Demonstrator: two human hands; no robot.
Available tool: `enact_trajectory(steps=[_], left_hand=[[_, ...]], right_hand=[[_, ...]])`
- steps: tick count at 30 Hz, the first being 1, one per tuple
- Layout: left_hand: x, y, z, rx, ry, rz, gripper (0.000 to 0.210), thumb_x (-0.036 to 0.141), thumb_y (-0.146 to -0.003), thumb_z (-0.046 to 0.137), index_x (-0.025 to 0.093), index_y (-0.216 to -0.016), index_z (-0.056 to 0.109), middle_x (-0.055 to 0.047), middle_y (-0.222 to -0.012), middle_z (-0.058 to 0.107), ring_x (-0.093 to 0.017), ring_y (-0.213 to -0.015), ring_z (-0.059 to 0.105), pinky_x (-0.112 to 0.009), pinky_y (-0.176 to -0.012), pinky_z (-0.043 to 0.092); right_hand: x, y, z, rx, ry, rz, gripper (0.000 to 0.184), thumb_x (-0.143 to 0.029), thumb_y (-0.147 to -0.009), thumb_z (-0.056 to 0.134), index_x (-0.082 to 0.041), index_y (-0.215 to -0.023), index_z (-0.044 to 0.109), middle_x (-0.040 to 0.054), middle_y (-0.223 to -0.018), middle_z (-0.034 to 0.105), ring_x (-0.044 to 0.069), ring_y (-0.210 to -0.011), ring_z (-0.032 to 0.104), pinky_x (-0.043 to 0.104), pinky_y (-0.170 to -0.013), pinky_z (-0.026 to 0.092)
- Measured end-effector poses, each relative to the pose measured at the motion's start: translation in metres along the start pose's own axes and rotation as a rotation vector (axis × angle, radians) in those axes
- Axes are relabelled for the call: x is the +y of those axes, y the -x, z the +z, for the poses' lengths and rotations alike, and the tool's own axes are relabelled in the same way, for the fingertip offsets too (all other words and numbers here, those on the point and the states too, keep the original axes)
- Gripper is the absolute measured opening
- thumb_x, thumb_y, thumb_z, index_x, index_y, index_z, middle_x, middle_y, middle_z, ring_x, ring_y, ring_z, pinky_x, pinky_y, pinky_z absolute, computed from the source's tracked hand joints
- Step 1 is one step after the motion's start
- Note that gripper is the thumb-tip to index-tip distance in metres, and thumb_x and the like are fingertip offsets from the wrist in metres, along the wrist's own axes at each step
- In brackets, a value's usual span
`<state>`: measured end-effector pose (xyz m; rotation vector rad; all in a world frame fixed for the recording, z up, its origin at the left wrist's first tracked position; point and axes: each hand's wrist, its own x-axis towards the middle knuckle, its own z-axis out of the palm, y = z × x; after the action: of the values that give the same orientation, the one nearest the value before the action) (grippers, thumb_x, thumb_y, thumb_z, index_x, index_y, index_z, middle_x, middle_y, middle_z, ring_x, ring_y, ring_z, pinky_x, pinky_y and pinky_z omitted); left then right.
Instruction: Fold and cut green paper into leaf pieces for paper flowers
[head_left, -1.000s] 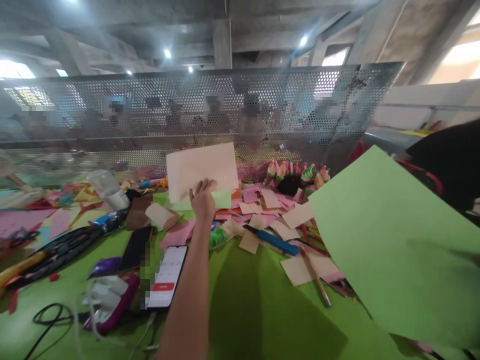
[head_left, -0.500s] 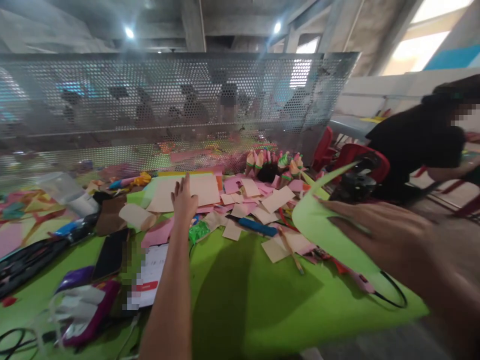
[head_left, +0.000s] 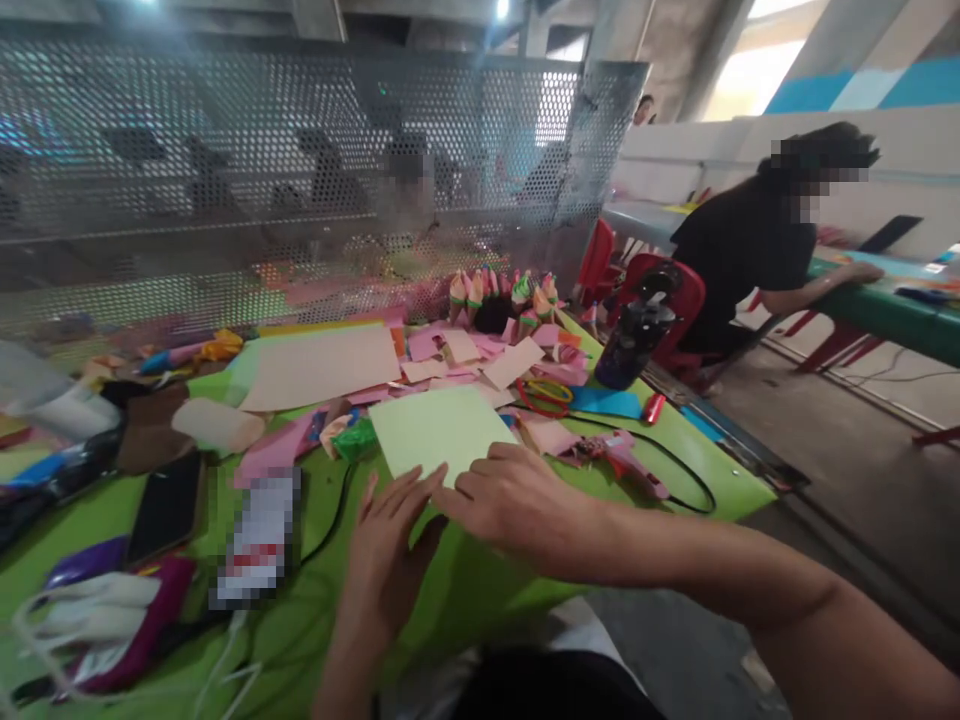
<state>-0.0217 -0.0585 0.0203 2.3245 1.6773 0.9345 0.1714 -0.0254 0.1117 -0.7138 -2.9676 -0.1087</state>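
Observation:
A pale green sheet of paper (head_left: pixel 442 425) lies at the near middle of the table, its far edge over pink and cream scraps. My left hand (head_left: pixel 394 540) rests at the sheet's near edge, fingers stretched out and slightly apart. Curled over the near right part of the sheet, my right hand (head_left: pixel 517 505) has its fingers closed on it, the thumb hidden. The fingertips of both hands almost meet. To the right lies a pink glue gun (head_left: pixel 634 465) with a black cord.
Paper cones (head_left: pixel 502 295) stand at the back by a perforated metal screen (head_left: pixel 300 180). A dark bottle (head_left: pixel 634 335) is at the right edge. Phones (head_left: pixel 165 505), a purple pouch (head_left: pixel 169 610) and cables lie left. A person in black (head_left: pixel 739 240) sits beyond.
My right hand has brought the green sheet from the right to the middle and laid it down. My left hand has drawn back from the cream sheet to the green one. The view has shifted right.

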Motion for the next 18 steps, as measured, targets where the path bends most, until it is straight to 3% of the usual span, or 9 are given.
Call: enact_trajectory(steps=[2,4,6,8,11,14,18], left_hand=[[-0.011,0.022,0.009,0.037,0.049,-0.027,0.028,0.021,-0.085,0.053,0.028,-0.104,0.072,-0.005,-0.105,0.076,-0.025,-0.103,0.07,-0.054,-0.111,0.038],[-0.021,0.045,0.014,0.044,0.124,-0.036,0.027,0.022,-0.086,0.051,0.029,-0.1,0.073,-0.003,-0.1,0.077,-0.024,-0.097,0.072,-0.051,-0.109,0.041],[-0.028,0.069,0.015,0.014,0.196,-0.07,0.028,0.024,-0.087,0.05,0.031,-0.105,0.071,-0.002,-0.106,0.076,-0.022,-0.101,0.071,-0.048,-0.11,0.041],[-0.033,0.091,0.015,0.035,0.272,-0.113,0.023,0.028,-0.086,0.055,0.03,-0.103,0.071,-0.002,-0.103,0.076,-0.021,-0.1,0.071,-0.044,-0.111,0.041],[-0.038,0.113,0.015,0.119,0.388,-0.242,0.023,0.035,-0.089,0.05,0.028,-0.095,0.071,-0.004,-0.101,0.076,-0.023,-0.105,0.069,-0.045,-0.115,0.036],[-0.049,0.119,0.013,0.049,0.493,-0.306,0.029,0.047,-0.087,0.052,0.026,-0.084,0.072,-0.008,-0.095,0.077,-0.027,-0.1,0.071,-0.046,-0.111,0.039],[-0.067,0.116,0.012,-0.078,0.46,-0.319,0.035,0.051,-0.086,0.051,0.026,-0.074,0.072,-0.008,-0.091,0.078,-0.026,-0.097,0.071,-0.046,-0.109,0.042]], right_hand=[[-0.003,0.01,0.003,0.074,-0.144,-0.047,0.029,-0.026,-0.094,0.055,-0.015,-0.12,0.057,0.0066,-0.087,0.071,0.018,-0.076,0.063,0.032,-0.068,0.04],[-0.001,0.027,0.01,0.225,-0.327,-0.055,0.038,-0.038,-0.096,0.052,-0.018,-0.128,0.054,0.0078,-0.101,0.072,0.019,-0.088,0.065,0.033,-0.076,0.045],[0.006,0.047,0.023,0.395,-0.447,0.055,0.033,-0.032,-0.098,0.046,-0.018,-0.127,0.055,0.0103,-0.115,0.07,0.018,-0.104,0.064,0.032,-0.087,0.047],[0.018,0.068,0.041,0.508,-0.416,0.253,0.03,-0.026,-0.1,0.041,-0.02,-0.122,0.059,0.01,-0.112,0.071,0.019,-0.104,0.064,0.032,-0.087,0.048],[0.036,0.09,0.072,0.338,-0.206,0.425,0.026,-0.025,-0.097,0.047,-0.02,-0.11,0.068,0.0096,-0.105,0.074,0.021,-0.095,0.066,0.036,-0.087,0.046],[0.043,0.097,0.096,0.137,-0.023,0.515,0.024,-0.024,-0.091,0.056,-0.021,-0.11,0.071,0.009,-0.114,0.073,0.025,-0.106,0.061,0.041,-0.094,0.041],[0.043,0.088,0.104,0.013,0.056,0.603,0.025,-0.023,-0.09,0.06,-0.019,-0.112,0.07,0.0078,-0.119,0.07,0.024,-0.112,0.057,0.039,-0.096,0.034]])
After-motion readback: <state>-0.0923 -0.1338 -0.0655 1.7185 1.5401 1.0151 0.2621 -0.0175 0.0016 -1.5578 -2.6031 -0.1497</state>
